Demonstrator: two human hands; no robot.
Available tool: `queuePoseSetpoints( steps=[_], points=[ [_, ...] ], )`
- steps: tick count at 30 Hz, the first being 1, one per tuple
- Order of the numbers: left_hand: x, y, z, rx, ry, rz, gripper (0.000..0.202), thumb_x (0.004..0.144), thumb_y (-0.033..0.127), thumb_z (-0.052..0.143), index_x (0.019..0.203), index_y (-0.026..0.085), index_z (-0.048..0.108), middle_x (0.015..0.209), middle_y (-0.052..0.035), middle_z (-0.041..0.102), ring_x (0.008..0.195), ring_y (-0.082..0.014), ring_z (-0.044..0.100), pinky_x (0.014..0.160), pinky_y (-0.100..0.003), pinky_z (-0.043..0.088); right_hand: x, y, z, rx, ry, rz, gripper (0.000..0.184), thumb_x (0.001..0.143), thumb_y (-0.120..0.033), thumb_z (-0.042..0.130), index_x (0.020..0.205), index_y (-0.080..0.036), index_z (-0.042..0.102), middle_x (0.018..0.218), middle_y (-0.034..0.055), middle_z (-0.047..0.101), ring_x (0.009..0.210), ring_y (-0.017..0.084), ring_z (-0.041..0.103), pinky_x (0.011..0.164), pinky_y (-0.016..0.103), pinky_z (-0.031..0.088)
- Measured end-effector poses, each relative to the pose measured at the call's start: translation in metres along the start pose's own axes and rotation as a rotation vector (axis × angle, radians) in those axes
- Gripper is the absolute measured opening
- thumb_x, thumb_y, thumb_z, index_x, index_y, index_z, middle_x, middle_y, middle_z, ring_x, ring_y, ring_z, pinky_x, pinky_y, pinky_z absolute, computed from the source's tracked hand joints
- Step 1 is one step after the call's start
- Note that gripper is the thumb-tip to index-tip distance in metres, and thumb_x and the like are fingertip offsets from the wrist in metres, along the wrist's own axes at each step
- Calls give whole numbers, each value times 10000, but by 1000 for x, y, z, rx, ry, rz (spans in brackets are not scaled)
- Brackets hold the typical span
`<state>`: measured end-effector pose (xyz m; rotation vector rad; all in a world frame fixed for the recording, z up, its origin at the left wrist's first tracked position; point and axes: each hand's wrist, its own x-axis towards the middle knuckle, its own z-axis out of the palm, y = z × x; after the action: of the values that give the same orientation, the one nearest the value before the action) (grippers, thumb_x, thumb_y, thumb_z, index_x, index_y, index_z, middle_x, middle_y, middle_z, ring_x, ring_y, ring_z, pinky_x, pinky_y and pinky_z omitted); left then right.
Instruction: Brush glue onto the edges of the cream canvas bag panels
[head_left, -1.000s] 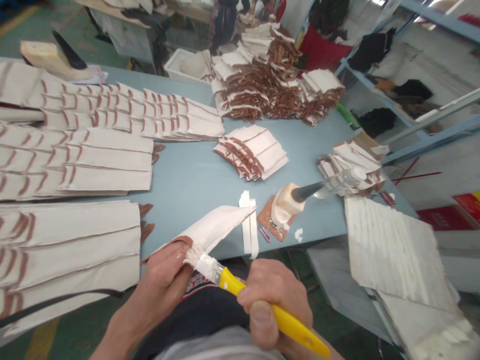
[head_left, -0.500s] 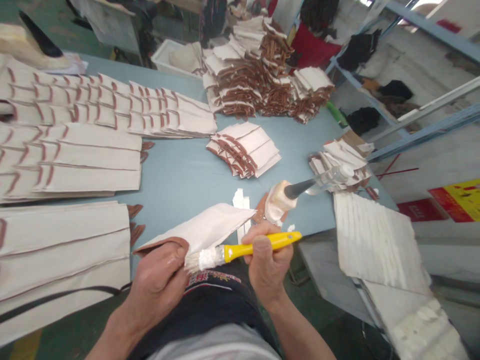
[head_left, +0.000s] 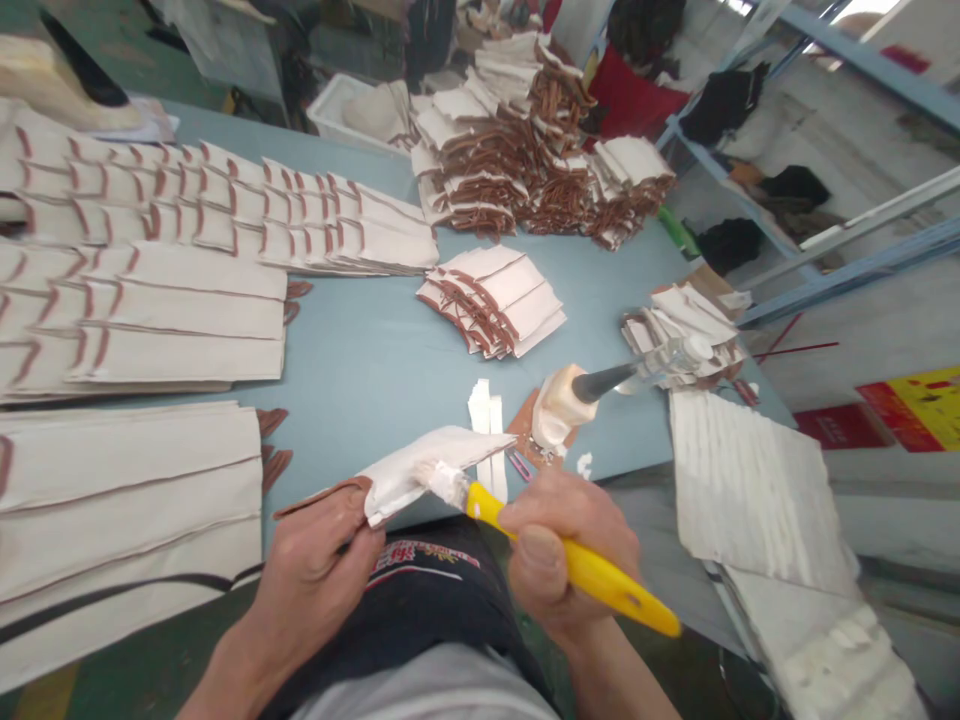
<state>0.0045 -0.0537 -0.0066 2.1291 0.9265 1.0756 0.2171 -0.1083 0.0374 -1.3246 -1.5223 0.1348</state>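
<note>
Brush (head_left: 484, 504) bristles, beside the left hand (head_left: 322, 550) half a second ago, now lie against the pale face of the brown-edged piece (head_left: 427, 455), at 7 o'clock of view centre; the handle has swung from near 3 toward 4 o'clock. Right hand (head_left: 574, 540) clenched round the brush; left hand pinching the piece. White bin (head_left: 349, 136), 11 o'clock: pale material inside.

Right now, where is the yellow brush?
In the head view, the yellow brush sits low, mostly right of centre, in the right hand, its bristles at the pale piece the left hand holds.
</note>
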Motion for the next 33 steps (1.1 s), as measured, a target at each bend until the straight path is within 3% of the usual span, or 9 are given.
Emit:
queuePoseSetpoints(
  steps=[3,6,10,13,20,27,30,33],
  points=[
    [0,1,3,-28,-13,-1,259,1003,59,564,827,229,650,711,28,725,649,-139,729,669,-215,558,3,-8,4,16,-59,-215,311,1172,-331,497,902,-272,641,590,-53,651,455,129,549,489,320,429],
    [3,2,2,-61,-56,-22,259,1017,77,553,840,232,661,740,29,744,644,-128,724,644,-196,555,6,-18,11,112,-83,-286,334,1195,-334,460,918,-248,625,566,-77,593,415,98,515,462,306,392],
    [7,0,-2,-65,-73,-55,260,1022,111,544,824,240,653,685,43,700,568,-128,668,538,-197,499,10,-14,11,166,30,-226,392,1208,-352,471,872,-229,632,573,-78,583,422,82,485,477,278,400],
    [7,-1,-2,-59,-67,-61,265,1019,113,550,799,236,631,673,42,678,566,-130,658,562,-207,509,13,-4,10,103,100,-228,360,1185,-311,519,855,-230,638,591,-66,622,444,92,489,483,285,394],
    [14,2,-1,-111,-71,19,257,995,53,560,845,246,640,713,50,717,606,-123,693,612,-184,550,8,-14,27,179,16,-268,405,1213,-331,441,855,-222,598,557,-88,573,420,69,491,483,281,370],
    [14,0,-1,-130,-81,49,243,990,49,587,868,249,650,751,31,735,686,-149,729,691,-209,580,9,-15,28,235,-47,-266,382,1203,-337,457,864,-240,603,564,-90,549,432,92,456,489,305,361],
    [13,-3,1,-150,-90,-40,258,1003,97,569,818,245,671,745,20,755,692,-165,743,691,-227,571,13,-4,31,339,37,-171,401,1187,-349,486,818,-243,603,572,-86,533,444,86,471,469,276,363],
    [19,-5,0,-226,-123,-273,263,1030,221,566,848,230,756,781,-2,794,719,-189,759,665,-240,553,18,11,28,453,191,128,421,1161,-364,516,766,-247,605,571,-86,484,433,87,445,442,241,361]
  ],
)
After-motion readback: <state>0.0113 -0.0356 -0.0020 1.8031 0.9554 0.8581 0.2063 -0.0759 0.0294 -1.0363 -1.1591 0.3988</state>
